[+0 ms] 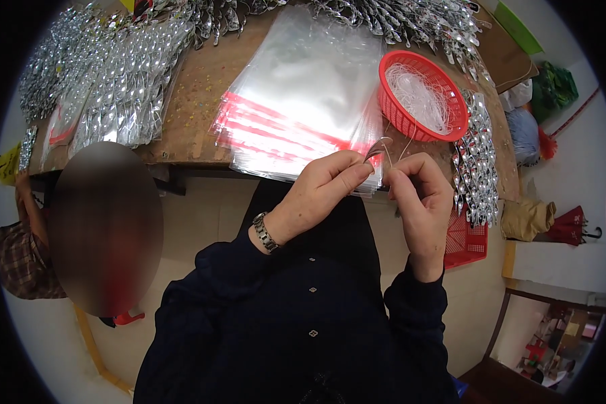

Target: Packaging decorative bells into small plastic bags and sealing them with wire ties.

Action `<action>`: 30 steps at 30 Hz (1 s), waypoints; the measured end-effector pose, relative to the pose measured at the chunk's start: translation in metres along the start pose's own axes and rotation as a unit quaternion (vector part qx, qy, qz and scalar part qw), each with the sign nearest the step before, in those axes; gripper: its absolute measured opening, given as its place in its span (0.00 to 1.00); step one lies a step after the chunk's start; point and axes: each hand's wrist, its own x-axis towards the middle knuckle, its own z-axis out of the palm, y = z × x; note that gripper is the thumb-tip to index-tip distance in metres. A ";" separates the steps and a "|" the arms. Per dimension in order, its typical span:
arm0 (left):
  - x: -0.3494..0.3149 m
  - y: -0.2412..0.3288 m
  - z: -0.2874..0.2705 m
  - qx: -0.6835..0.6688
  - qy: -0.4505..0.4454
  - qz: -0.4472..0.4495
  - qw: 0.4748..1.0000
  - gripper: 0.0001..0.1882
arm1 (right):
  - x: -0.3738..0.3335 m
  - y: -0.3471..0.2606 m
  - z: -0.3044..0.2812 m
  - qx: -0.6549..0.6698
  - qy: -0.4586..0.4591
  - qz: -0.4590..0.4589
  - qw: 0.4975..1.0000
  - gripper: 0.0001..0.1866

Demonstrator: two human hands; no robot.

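In front of me, at the table's near edge, my left hand (326,192) pinches a small, dark, shiny curved piece (375,151) between thumb and forefinger. Close beside it on the right, my right hand (421,195) has thumb and forefinger pressed together on a thin pale thread (389,156). The fingertips of both hands are a little apart. Just beyond them stands a red plastic basket (388,101) with a tangle of clear thread (417,97) inside. A stack of clear plastic bags (303,87) with red edge strips lies under and beyond my left hand's fingers.
Silver twisted strips (131,87) cover the table's left side, and more (477,158) hang over its right edge. Below those is a red crate (466,239). Another person (27,259) is at the far left. A folded dark red umbrella (568,225) is at the right wall.
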 end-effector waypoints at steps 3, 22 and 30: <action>0.000 0.000 0.000 -0.001 0.000 0.006 1.000 0.14 | 0.000 0.002 -0.001 -0.005 0.000 -0.002 1.000 0.03; -0.002 -0.001 0.003 0.005 -0.005 0.003 1.000 0.13 | -0.003 0.004 -0.001 -0.026 -0.013 -0.003 1.000 0.03; -0.002 -0.001 0.002 0.010 0.004 -0.005 1.000 0.13 | -0.004 0.005 -0.001 -0.030 -0.008 0.002 1.000 0.03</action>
